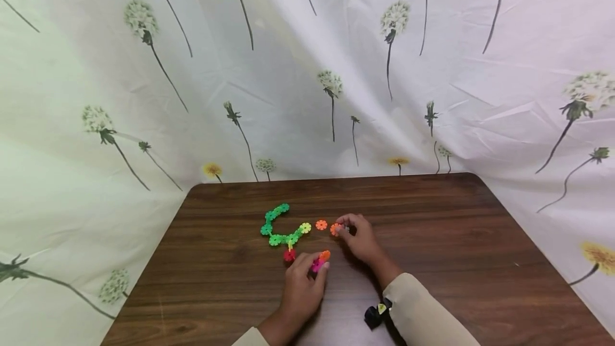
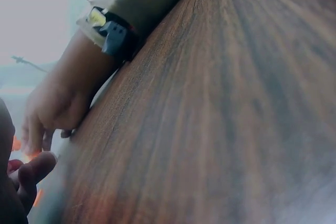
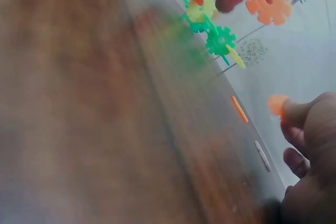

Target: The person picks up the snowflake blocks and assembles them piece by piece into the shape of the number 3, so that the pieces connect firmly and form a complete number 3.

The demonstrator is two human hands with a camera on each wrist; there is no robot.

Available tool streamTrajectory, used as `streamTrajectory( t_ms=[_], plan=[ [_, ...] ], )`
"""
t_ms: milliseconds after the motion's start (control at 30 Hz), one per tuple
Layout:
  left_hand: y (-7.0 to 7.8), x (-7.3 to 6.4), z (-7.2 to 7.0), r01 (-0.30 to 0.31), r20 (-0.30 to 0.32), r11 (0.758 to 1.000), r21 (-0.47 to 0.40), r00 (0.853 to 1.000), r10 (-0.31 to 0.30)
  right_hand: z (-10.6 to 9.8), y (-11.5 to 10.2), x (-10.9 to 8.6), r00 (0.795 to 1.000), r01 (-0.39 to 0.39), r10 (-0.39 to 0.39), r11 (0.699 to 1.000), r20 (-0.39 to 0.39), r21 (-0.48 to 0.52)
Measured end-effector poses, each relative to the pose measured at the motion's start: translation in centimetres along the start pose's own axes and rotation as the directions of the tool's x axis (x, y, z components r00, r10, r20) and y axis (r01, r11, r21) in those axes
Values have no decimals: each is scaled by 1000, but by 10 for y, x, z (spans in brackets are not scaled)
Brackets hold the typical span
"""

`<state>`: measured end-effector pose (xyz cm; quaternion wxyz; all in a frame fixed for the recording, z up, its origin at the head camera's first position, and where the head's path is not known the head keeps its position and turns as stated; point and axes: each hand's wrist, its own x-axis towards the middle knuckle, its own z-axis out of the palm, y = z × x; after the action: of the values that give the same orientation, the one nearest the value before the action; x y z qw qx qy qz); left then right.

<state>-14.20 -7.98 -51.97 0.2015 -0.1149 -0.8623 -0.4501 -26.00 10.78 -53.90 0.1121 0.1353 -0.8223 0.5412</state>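
Observation:
My left hand pinches a pink notched disc with an orange notched disc joined to it. In the right wrist view, this orange disc sticks out past the fingertips. My right hand holds another orange disc between thumb and finger, raised off the table in the right wrist view. A loose orange disc lies flat to its left. Beyond the left hand stretches a curved chain of green discs, with a yellow disc at its right end and a red disc near my left fingers.
Everything lies on a dark wood-grain table. A whitish disc rests on it beside my right fingers. Behind the table hangs a white cloth printed with dandelions. A black wrist device sits at my right sleeve.

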Motion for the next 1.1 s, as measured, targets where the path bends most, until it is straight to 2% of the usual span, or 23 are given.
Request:
streamTrajectory(
  t_ms=[133, 267, 467, 600, 967, 1100],
  plan=[
    [-1, -1, 0, -25, -15, 1000, 13, 1000, 25, -1, -9, -13, 1000, 4, -3, 994, -12, 108],
    [-1, -1, 0, -22, -4, 1000, 19, 1000, 22, -1, -20, -29, 998, -65, 59, 971, 32, 230],
    [-3, -1, 1, -23, 0, 1000, 14, 1000, 23, 2, -33, -49, 973, -218, 177, 912, 145, 347],
    [-4, -1, 1, -24, 5, 1000, 11, 1000, 24, 5, -36, -52, 967, -251, 212, 872, 139, 420],
    [0, 0, -2, 28, 46, 999, 15, 999, -29, 2, -37, -50, 958, -285, 241, 840, 154, 462],
    [0, 0, -2, 44, 52, 999, 7, 998, -44, 1, -38, -51, 961, -274, 227, 842, 155, 465]
  ],
)
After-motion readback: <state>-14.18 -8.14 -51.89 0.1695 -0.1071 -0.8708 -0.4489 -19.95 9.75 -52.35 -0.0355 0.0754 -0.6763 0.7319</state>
